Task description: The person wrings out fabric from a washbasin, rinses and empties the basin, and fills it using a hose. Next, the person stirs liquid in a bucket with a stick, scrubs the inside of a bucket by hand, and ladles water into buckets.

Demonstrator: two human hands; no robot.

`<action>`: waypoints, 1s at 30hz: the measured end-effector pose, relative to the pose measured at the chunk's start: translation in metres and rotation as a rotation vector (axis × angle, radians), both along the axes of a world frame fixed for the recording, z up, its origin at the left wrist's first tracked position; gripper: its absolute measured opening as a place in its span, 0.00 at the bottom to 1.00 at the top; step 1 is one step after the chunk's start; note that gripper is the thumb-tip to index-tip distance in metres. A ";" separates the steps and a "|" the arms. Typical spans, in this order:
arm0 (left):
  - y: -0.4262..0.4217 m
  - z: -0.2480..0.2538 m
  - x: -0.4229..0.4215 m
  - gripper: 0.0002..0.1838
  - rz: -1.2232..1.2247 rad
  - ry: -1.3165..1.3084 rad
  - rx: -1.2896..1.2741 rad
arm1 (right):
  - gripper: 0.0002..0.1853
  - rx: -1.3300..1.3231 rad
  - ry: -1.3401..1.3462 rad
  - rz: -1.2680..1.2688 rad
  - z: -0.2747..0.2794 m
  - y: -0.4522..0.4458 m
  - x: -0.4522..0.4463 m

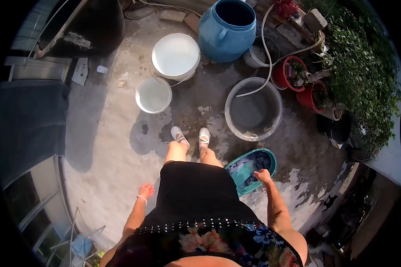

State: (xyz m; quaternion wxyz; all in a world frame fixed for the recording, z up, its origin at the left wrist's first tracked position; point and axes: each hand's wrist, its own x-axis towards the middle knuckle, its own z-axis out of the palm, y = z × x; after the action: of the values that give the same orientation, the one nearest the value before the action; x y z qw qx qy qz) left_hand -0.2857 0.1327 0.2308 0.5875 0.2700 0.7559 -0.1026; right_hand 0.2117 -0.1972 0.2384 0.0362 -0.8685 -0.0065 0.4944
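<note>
My left hand (146,190), with a pale bracelet at the wrist, hangs beside the black skirt. Its fingers are loosely bent and open, and nothing shows in them. On the other side, my right hand (263,175) appears over the rim of a green oval washbasin (241,192). Its fingers are curled closed, with nothing visible in them. Dark wet-looking cloth (261,160) lies in that basin beside a ribbed, washboard-like surface (242,171). The hand covers part of the cloth; whether it touches the basin I cannot tell.
Ahead stand a large white bucket (197,62), a smaller white bucket (140,101) and a blue barrel (218,42). A round grey tub (229,116) with a hose (263,38) over its rim sits front right. Potted plants (356,84) line the right. The concrete is partly wet.
</note>
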 end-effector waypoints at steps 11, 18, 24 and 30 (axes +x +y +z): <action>-0.020 0.016 -0.132 0.20 0.181 -0.083 0.155 | 0.20 0.166 -0.136 0.169 0.030 0.021 -0.097; -0.063 0.073 -0.286 0.27 0.760 -0.155 0.124 | 0.32 0.360 0.299 -0.316 0.018 0.117 -0.165; -0.115 0.053 -0.414 0.35 1.209 -0.040 0.475 | 0.38 0.436 0.442 -0.533 0.022 0.221 -0.227; -0.128 0.029 -0.418 0.28 0.871 0.204 0.393 | 0.31 0.520 0.431 -0.353 -0.013 0.380 -0.252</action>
State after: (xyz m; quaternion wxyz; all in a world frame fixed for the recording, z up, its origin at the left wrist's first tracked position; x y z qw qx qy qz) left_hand -0.7036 0.0051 0.2598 0.4368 0.0232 0.8573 0.2715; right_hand -0.0404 0.1831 0.2256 0.3406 -0.6940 0.0259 0.6337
